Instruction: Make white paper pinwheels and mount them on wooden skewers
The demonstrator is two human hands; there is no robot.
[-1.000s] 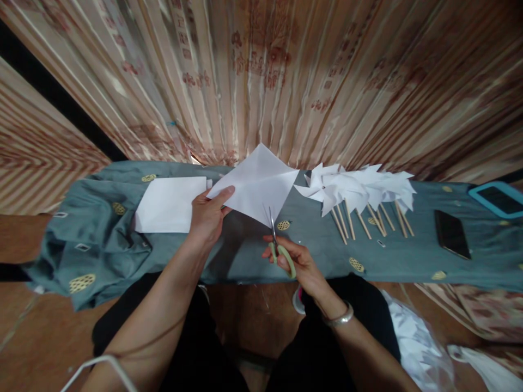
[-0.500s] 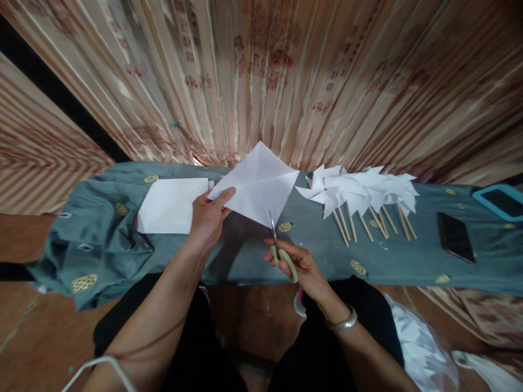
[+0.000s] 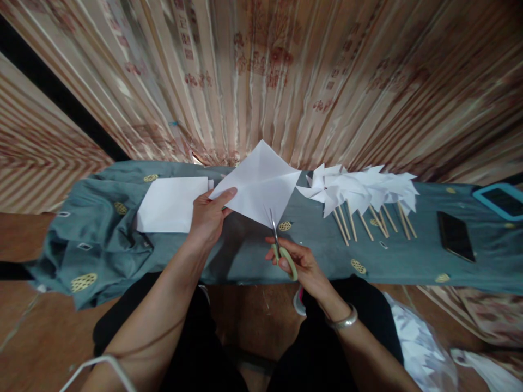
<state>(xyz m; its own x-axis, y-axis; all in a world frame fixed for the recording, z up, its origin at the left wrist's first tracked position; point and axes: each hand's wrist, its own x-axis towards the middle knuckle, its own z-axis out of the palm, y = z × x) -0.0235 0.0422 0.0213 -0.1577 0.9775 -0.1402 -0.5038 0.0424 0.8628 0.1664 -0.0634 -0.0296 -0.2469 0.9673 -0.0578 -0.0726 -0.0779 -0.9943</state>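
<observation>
Over the cloth (image 3: 392, 267), left hand (image 3: 205, 219) tight on a paper square (image 3: 262, 177), right hand (image 3: 301, 262) around scissors (image 3: 289, 258), blades (image 3: 274, 227) seemingly parted.

- No text, brand or number can be read anywhere in this scene.
- Columns of small red, block-shaped marks (image 3: 188, 41) run down the pleated curtain (image 3: 245, 109), resembling printed characters or seals; blur and folds leave them illegible.
- A similar column of reddish marks (image 3: 330, 84) stands farther right on the same fabric, equally unreadable.
- Small white, dark-centred rectangles (image 3: 84, 246) dot the grey-green cloth (image 3: 322, 267); if they carry lettering, it is too small to make out.
- Dark screens on the black phone (image 3: 456, 236) and the blue-framed device (image 3: 502, 200), at right, show no legible characters.
</observation>
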